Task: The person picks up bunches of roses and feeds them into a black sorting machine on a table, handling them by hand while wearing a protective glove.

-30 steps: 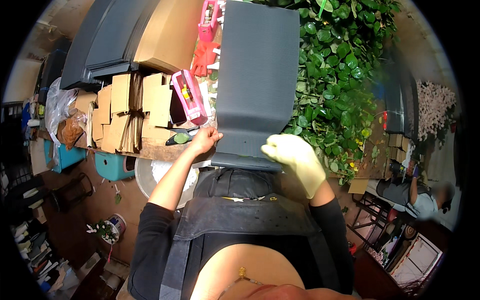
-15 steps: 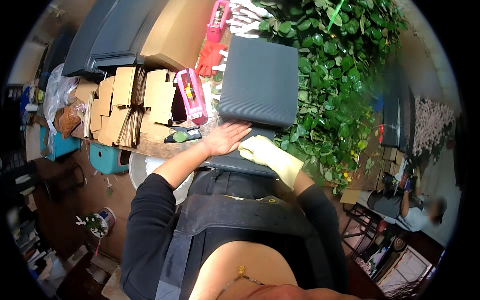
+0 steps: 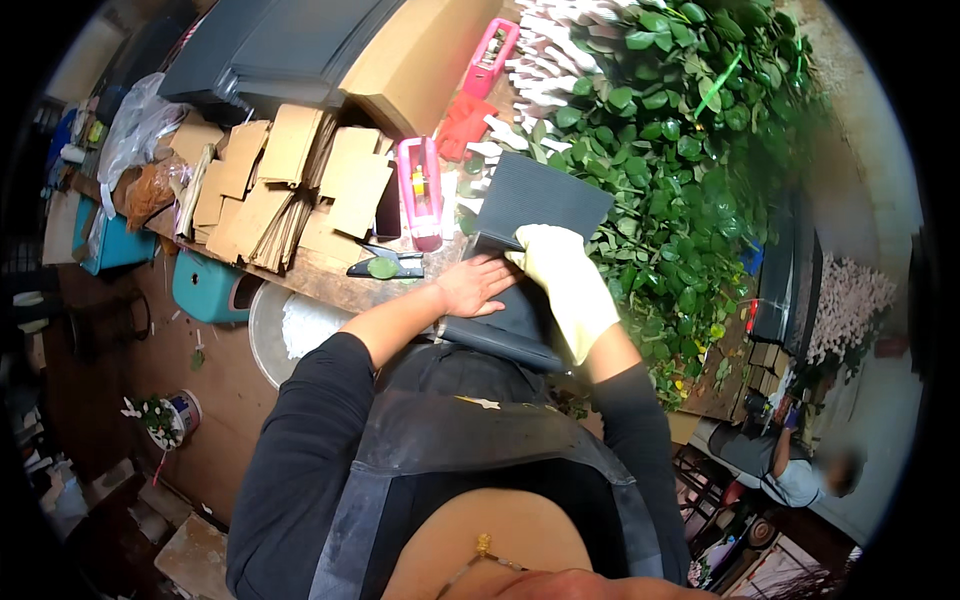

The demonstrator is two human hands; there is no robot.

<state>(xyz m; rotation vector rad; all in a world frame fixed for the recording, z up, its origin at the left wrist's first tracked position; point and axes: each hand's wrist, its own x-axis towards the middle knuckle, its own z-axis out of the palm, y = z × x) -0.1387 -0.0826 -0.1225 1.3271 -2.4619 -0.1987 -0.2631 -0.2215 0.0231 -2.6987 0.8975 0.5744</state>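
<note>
A dark grey corrugated sheet (image 3: 540, 200) lies folded on the bench in front of me. Its upper panel is tilted, and its near edge is rolled or folded close to my waist. My bare left hand (image 3: 478, 287) rests flat on the lower panel, fingers stretched toward the fold. My right hand (image 3: 562, 280), in a pale yellow rubber glove, is closed over the edge of the upper panel at the fold. Its fingertips are partly hidden. Beside the sheet spreads a thick heap of leafy green stems (image 3: 670, 210), with white netted flower heads (image 3: 550, 65) at its far left.
Left of the sheet are a pink tape dispenser (image 3: 420, 205), black scissors (image 3: 385, 264) and stacks of brown cardboard pieces (image 3: 285, 195). Farther back are a second pink dispenser (image 3: 491, 58) and a red glove (image 3: 466, 125). At the right, another person (image 3: 795, 470) works.
The sheet's upper panel has been turned and pulled lower, toward me. My gloved right hand has moved up onto its edge. The view has shifted somewhat.
</note>
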